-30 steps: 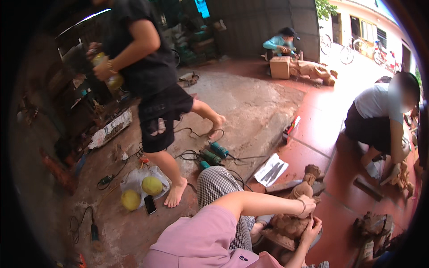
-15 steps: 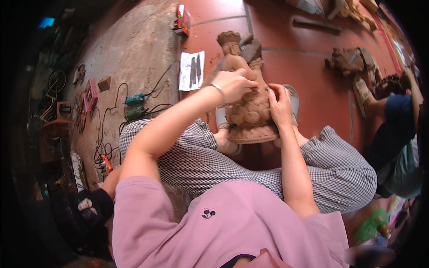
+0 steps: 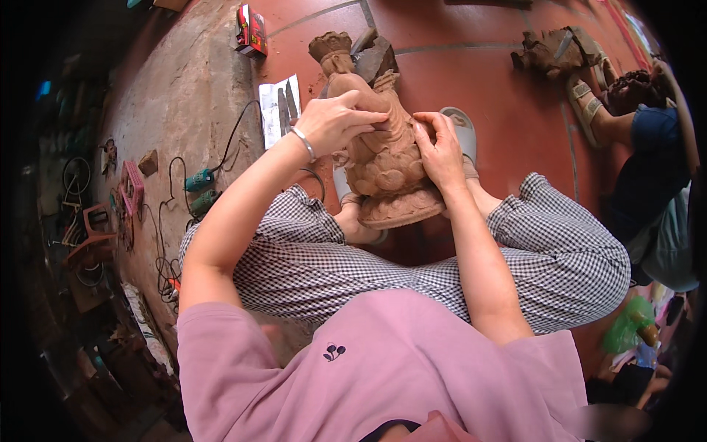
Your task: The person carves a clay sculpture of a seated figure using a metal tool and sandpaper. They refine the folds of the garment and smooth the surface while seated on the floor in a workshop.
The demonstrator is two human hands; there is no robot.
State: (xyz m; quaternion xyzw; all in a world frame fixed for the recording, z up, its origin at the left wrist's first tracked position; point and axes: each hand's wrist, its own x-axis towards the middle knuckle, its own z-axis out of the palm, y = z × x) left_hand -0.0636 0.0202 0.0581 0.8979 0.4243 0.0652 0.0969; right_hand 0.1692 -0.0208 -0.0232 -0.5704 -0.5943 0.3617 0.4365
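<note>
A brown carved statue (image 3: 392, 179) lies tilted between my feet, its round base toward me and its crowned head pointing away. My left hand (image 3: 340, 124), with a bracelet at the wrist, is closed in a pinch against the middle of the carving. A small dark bit shows at those fingertips, too little to name. Along the right side of the statue, my right hand (image 3: 440, 151) grips it with curled fingers. Under the upper part of the statue is a dark block (image 3: 376, 59).
Left of the statue, several dark flat tools lie on white paper (image 3: 269, 114). A red box (image 3: 251, 32) stands farther off. Green power tools (image 3: 199, 180) with cords lie on the concrete. Another carved piece (image 3: 556, 53) is by a co-worker's sandaled foot (image 3: 584, 110) at right.
The whole view has shifted, so the statue sits higher and farther left in it. My left fingers have straightened a little at the carving; my right hand stays on its side.
</note>
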